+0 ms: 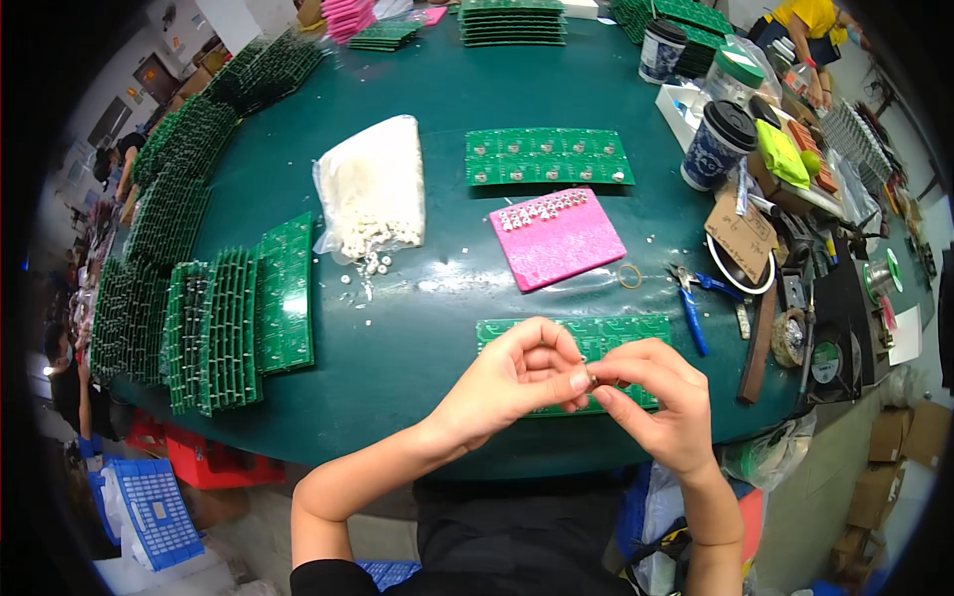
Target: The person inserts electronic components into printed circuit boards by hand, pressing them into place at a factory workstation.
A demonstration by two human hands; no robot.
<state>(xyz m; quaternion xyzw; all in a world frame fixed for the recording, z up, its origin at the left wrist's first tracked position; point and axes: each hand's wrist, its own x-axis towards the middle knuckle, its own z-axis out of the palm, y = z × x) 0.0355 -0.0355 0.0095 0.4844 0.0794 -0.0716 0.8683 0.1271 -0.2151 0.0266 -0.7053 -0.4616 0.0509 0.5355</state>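
Note:
My left hand [527, 375] and my right hand [664, 405] meet above a green circuit board [651, 331] at the table's near edge. Between their pinched fingertips is a small metallic part [593, 380], mostly covered by the fingers. Beyond the hands lies a pink foam block [566, 253], with small silvery metal parts standing in rows along its far side. Farther back, a second green circuit board [547, 157] carries two rows of round metal components. To the left, a clear plastic bag [376, 174] of small white pieces spills some from its near end.
Stacked green boards [283, 298] line the table's left side. Blue-handled pliers [693, 313] and a rubber band [630, 276] lie right of the foam. Lidded cups [719, 144], a white bowl [740, 280] and tools crowd the right edge. Another person [810, 40] is at the far right.

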